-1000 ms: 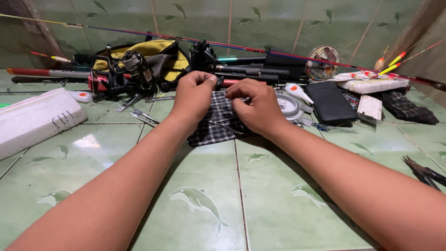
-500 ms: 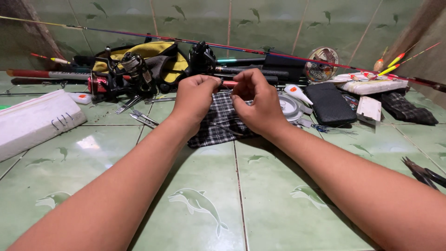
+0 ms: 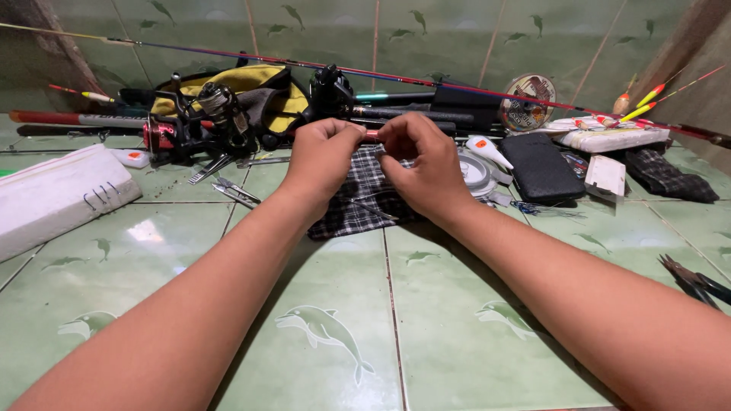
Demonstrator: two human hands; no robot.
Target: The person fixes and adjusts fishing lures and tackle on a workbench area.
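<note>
While both hands pinch, a small pink piece (image 3: pixel 371 136) sits between fingers (image 3: pixel 352 134).

Green dolphin-tiled floor (image 3: pixel 320 335) before me: checked cloth (image 3: pixel 358 202), white foam block (image 3: pixel 53 194), black case (image 3: pixel 542 167), reels (image 3: pixel 205 114), pliers (image 3: pixel 697 280).

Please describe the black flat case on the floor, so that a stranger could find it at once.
Start at the person's right hand over the checked cloth. Just to its right on the green tiled floor lies the black case, beyond a round white spool. It alone is plain, black and rectangular with rounded corners.
</note>
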